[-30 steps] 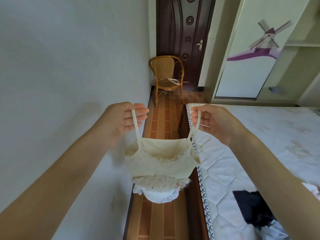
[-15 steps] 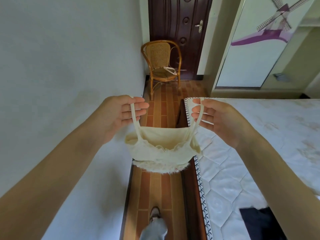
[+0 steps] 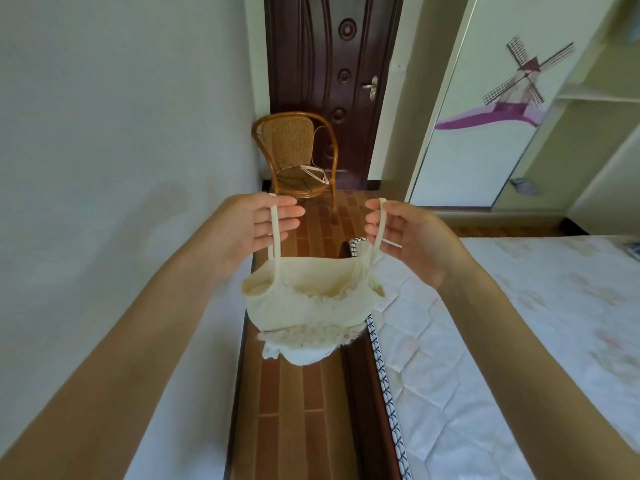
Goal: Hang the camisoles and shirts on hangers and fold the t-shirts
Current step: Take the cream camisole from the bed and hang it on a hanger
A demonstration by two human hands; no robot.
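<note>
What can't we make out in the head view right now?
- Thumbs of the left hand and right hand: hidden behind the palms, so the hold on the camisole straps is only partly seen.
- White item on the chair seat: too small to identify.
- Camisole's lower hem: bunched, folded under.

A wicker chair (image 3: 296,157) stands at upper centre against a dark wooden door (image 3: 332,81). A wardrobe panel (image 3: 485,109) with a windmill picture fills the upper right. A quilted mattress (image 3: 502,341) lies lower right, beside the brown tiled floor (image 3: 298,410).
</note>
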